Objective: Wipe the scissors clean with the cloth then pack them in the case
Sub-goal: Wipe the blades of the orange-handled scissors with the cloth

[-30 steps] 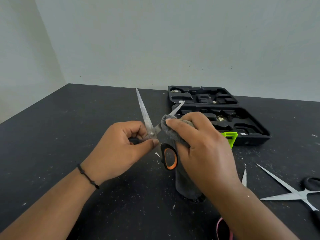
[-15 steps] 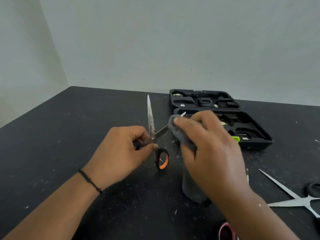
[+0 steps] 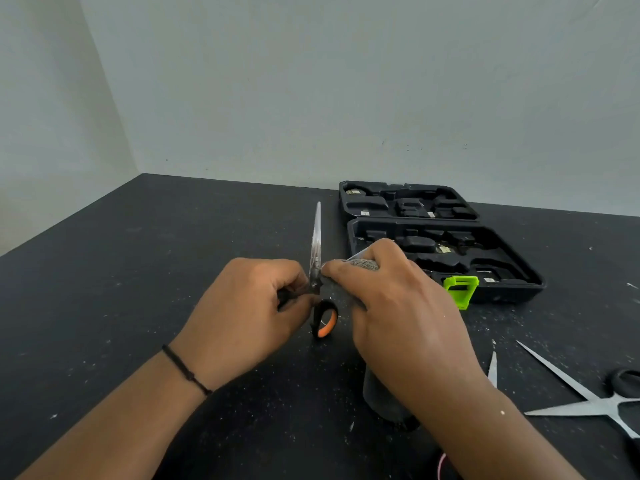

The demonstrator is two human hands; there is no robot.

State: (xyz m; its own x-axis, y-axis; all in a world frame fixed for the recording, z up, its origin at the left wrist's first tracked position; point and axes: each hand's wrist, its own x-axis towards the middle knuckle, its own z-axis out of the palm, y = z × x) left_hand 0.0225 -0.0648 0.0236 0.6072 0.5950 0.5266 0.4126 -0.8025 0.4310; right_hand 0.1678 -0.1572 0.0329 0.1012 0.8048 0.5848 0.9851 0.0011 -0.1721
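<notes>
Cloth (image 3: 362,265) slid down to pivot; right hand (image 3: 398,306) pinches it, left hand (image 3: 249,306) grips smudged, open-bladed scissors (image 3: 317,251).

A: Any text, brand or number legible?

B: None. The open case (image 3: 440,237) carries a few small pale stickers in its moulded recesses, but they are too small and blurred to read.

A: The scissors (image 3: 317,258)?

B: Blade shows smudges only; no stamp can be made out. Green latch (image 3: 460,289) on the case: plain, no marking visible.
</notes>
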